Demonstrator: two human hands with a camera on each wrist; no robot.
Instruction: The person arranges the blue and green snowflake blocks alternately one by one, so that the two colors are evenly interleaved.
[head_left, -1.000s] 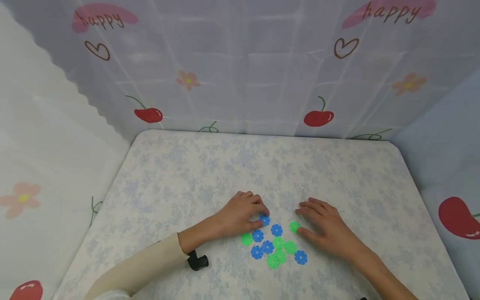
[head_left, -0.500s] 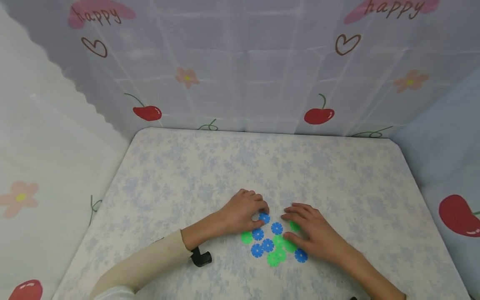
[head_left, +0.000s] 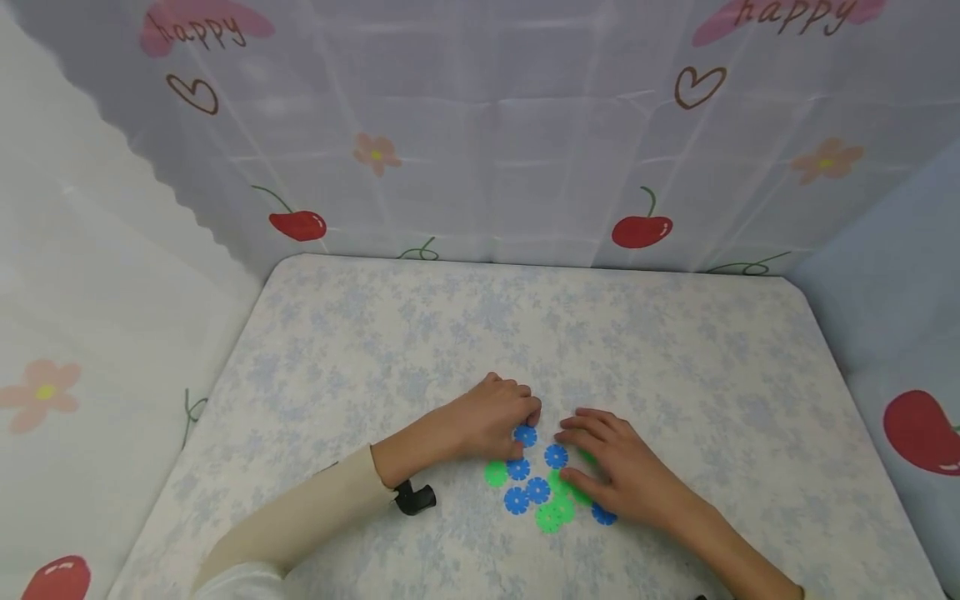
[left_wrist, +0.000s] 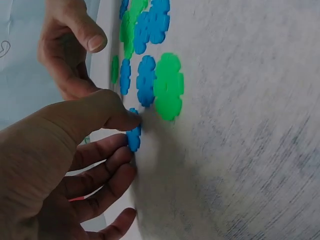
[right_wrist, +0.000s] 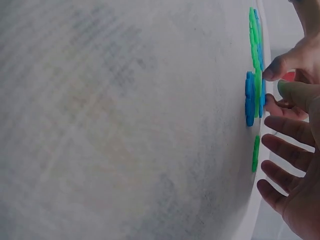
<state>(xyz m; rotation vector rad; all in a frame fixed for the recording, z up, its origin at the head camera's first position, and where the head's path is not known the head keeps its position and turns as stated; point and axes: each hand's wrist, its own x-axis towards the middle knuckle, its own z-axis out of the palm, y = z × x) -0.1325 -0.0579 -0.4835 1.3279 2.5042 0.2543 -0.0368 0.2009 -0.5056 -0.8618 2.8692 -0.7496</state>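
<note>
The left hand (head_left: 491,421) pinches a blue disc (head_left: 526,435) between thumb and curled fingers at the far edge of a cluster (head_left: 546,492) of blue and green discs (flat, notched like gears) lying near the middle of the table (head_left: 375,350). The right hand (head_left: 622,475) rests over the cluster's right side, fingers spread and fairly straight, thumb on a green disc (head_left: 558,482), covering several pieces. A black strap (head_left: 415,498) sits at the left wrist.
</note>
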